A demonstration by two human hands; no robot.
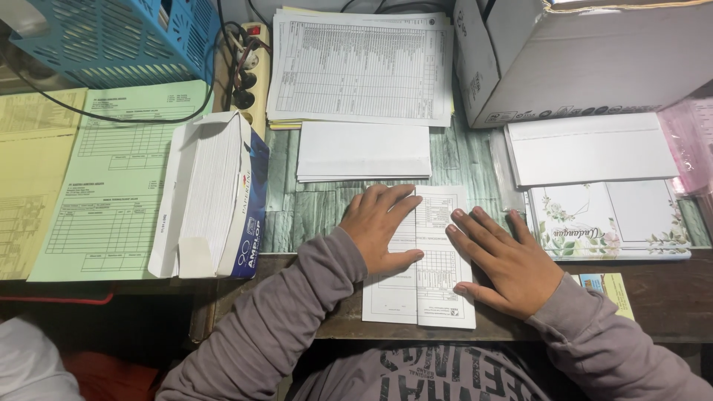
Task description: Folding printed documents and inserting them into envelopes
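Both hands lie flat and open on a printed form sheet [423,260] that I see directly below the head camera. I count the left hand [382,226] as spread, palm down, fingers pointing toward the upper right, pressing on the left half of the sheet. I see the right hand [501,260] likewise unclenched, palm down, fingers pointing up and to the left, covering the sheet's right edge. Neither hand grips anything; each only presses on the paper. A vertical fold line seems to run down the sheet between the two hands. The sheet sits at the near edge of the tabletop [312,212], its lower part over a dark wooden strip.

Just beyond the fingertips I see a small stack of blank white folded papers [364,151], and farther back a thicker pile of printed table sheets [362,67]. To the left of the left hand stands an opened ream of white paper in a blue and white wrapper [215,197]. Left of that lie a pale green form [111,186] and a yellow form [30,178]. A blue plastic basket [119,37] sits at the far left corner, with a power strip [249,70] beside it. To the right of the right hand I see a floral card packet [609,223], white envelopes [590,148] above it, and a white cardboard box [587,56] at the back right. Grey sleeves cover both forearms.
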